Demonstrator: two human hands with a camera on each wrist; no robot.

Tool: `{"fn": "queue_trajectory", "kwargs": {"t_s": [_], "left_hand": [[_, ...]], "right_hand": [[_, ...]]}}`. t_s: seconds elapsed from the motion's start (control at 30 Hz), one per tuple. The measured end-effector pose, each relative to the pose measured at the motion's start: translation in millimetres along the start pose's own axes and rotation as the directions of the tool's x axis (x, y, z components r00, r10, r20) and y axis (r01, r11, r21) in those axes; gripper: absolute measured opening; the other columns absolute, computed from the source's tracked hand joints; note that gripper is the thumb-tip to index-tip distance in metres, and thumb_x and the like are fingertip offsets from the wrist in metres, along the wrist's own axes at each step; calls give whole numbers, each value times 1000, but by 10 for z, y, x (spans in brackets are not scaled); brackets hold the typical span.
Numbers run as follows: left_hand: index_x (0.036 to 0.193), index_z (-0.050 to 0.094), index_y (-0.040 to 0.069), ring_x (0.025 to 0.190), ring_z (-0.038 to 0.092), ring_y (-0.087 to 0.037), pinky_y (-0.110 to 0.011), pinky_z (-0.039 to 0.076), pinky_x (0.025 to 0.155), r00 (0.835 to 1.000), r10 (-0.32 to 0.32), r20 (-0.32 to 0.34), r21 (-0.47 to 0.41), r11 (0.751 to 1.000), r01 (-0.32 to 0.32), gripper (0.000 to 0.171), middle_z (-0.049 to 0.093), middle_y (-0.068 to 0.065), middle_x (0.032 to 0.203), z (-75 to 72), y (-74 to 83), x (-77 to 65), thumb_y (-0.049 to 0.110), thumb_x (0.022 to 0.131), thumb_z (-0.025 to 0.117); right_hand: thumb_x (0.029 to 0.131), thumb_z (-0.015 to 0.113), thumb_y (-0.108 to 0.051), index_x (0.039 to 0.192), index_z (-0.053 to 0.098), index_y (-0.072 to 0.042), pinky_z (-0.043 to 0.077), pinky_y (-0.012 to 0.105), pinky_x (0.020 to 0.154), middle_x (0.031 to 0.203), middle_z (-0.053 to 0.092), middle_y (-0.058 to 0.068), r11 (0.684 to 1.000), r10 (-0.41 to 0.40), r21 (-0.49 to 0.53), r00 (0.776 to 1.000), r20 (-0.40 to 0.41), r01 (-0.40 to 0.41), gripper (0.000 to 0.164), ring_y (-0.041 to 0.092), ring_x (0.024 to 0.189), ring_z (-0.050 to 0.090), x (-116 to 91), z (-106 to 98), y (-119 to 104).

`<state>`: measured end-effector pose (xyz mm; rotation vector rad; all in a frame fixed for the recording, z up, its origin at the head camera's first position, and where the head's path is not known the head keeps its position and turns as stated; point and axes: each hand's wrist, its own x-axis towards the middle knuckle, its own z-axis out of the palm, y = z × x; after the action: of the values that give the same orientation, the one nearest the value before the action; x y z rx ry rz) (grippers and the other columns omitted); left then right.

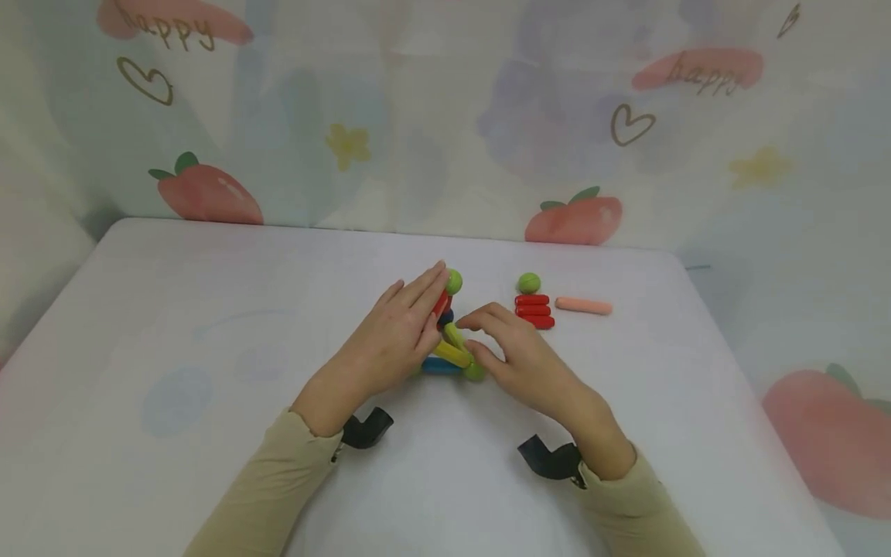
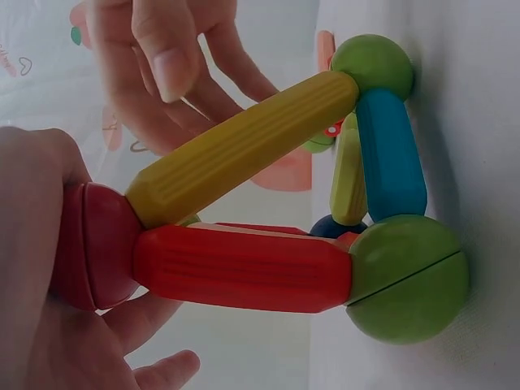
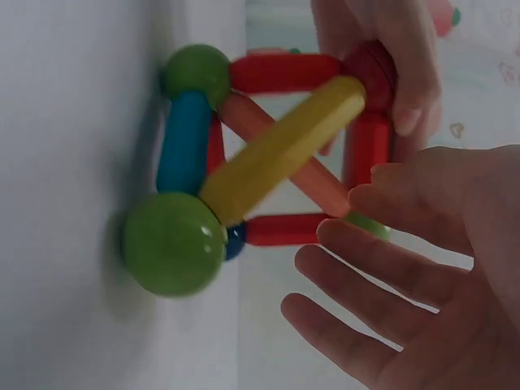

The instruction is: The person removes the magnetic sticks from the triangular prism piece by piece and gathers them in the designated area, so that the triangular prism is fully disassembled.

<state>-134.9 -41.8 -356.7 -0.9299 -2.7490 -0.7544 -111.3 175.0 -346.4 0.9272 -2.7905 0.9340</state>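
A frame of toy rods and balls stands on the table between the hands. My left hand (image 1: 393,333) is over its top and holds the red ball (image 2: 93,244) between thumb and fingers. From that ball a yellow rod (image 2: 244,150) and a red rod (image 2: 244,268) slope to green balls (image 2: 406,280) at the base, joined by a blue rod (image 2: 392,154). An orange rod (image 3: 321,183) and a dark blue ball (image 3: 235,241) show behind. My right hand (image 1: 532,360) hovers at the frame's right side, fingers spread and loosely bent, gripping nothing.
Right of the frame, a loose green ball (image 1: 529,283) lies beyond several red rods (image 1: 534,311) in a row. An orange rod (image 1: 583,306) lies beside them. The white table (image 1: 209,309) meets a patterned backdrop (image 1: 431,155) at its far edge.
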Motion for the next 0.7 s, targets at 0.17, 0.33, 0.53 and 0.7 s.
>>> {"fn": "queue_trajectory", "kwargs": {"t_s": [0.17,0.33,0.53,0.7], "left_hand": [[156,29,5,148,35,-21,-51,29,120,1000,9,-5,5,1000,-9,58,28,-7,164,6,-7,2,17,100,42],[156,29,5,148,34,-20,-51,28,120,1000,8,-4,-1,1000,-8,58,28,-7,163,10,-17,-6,17,100,41],[155,30,5,148,34,-20,-52,28,120,1000,15,-12,-10,1000,-15,58,28,-7,164,8,-15,-4,18,100,40],[155,30,5,148,35,-20,-52,28,120,1000,12,-13,-7,1000,-12,58,28,-7,163,4,-20,-2,18,100,41]], "right_hand": [[91,70,-7,122,63,-3,57,35,91,117,67,7,999,-19,30,997,69,17,31,17,103,64,46,174,-65],[89,72,-4,122,61,-1,58,32,89,112,70,7,999,-39,6,997,61,38,35,15,96,64,68,286,-76],[87,73,-3,122,58,-1,57,34,91,110,70,7,996,-76,-37,996,50,78,38,17,96,66,83,345,-70],[88,72,-2,122,59,-3,57,33,93,112,70,6,996,-86,-19,995,52,87,37,16,99,67,90,363,-33]]}}
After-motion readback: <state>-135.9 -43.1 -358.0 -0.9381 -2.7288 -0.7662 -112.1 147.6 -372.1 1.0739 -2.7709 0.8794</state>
